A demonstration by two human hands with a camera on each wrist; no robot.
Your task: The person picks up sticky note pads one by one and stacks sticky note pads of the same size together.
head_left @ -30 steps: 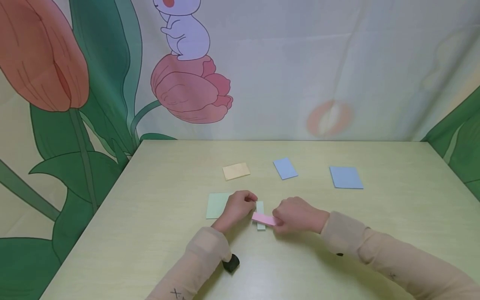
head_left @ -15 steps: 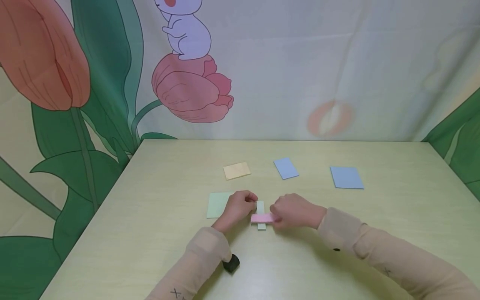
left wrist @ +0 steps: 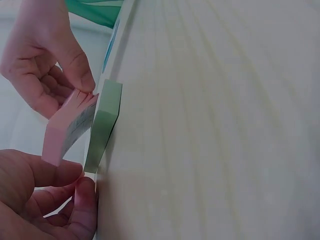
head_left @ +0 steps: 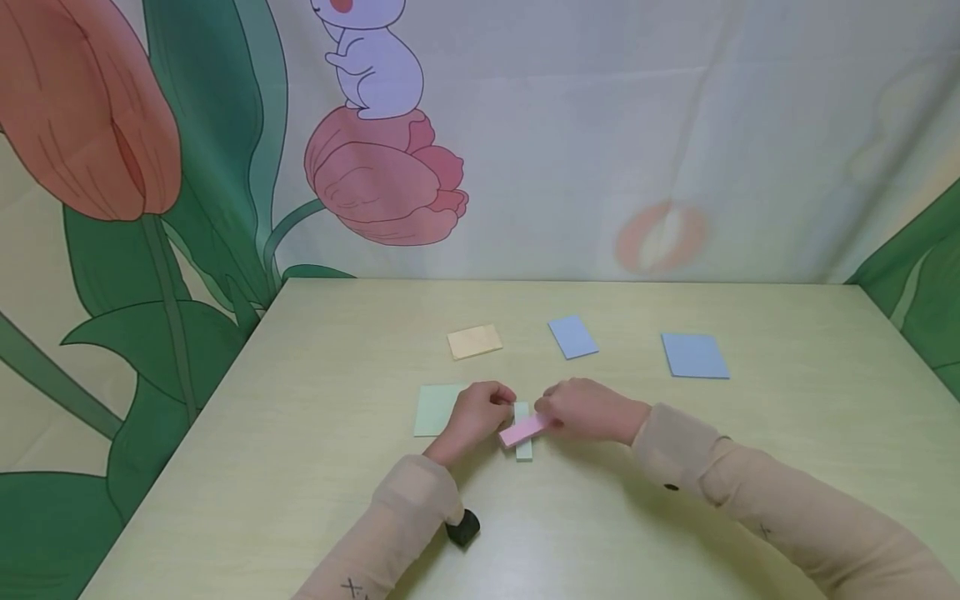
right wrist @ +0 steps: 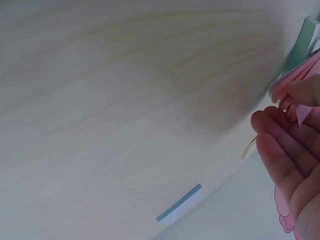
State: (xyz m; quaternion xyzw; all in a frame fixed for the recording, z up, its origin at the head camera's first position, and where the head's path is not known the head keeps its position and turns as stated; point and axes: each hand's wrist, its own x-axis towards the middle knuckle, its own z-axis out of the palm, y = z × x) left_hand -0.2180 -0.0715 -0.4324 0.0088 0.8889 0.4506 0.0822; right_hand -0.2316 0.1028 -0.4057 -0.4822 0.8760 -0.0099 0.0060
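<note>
My right hand (head_left: 591, 410) pinches one end of a narrow pink sticky-note pad (head_left: 522, 431). In the left wrist view the pink pad (left wrist: 57, 132) bends and its sheets spread at the pinched end. It slants across a narrow green sticky-note pad (head_left: 523, 453), covering the green pad's middle in the head view. My left hand (head_left: 480, 413) has thumb and forefinger pinched at the far end of the green pad; the left wrist view shows those fingertips (left wrist: 75, 172) against that end of the green pad (left wrist: 105, 125). The right wrist view shows the pink sheets (right wrist: 295, 82) under the right thumb.
A square light green pad (head_left: 435, 408) lies partly behind the left hand. Farther back are a pale yellow pad (head_left: 475, 342), a small blue pad (head_left: 573, 337) and a larger blue pad (head_left: 694, 356). A printed curtain (head_left: 540, 150) hangs behind the table (head_left: 337, 367).
The right hand has moved slightly up and left, turning the pink pad from sloping down rightward, through level, to rising rightward. The left hand and the green pad have stayed in place.
</note>
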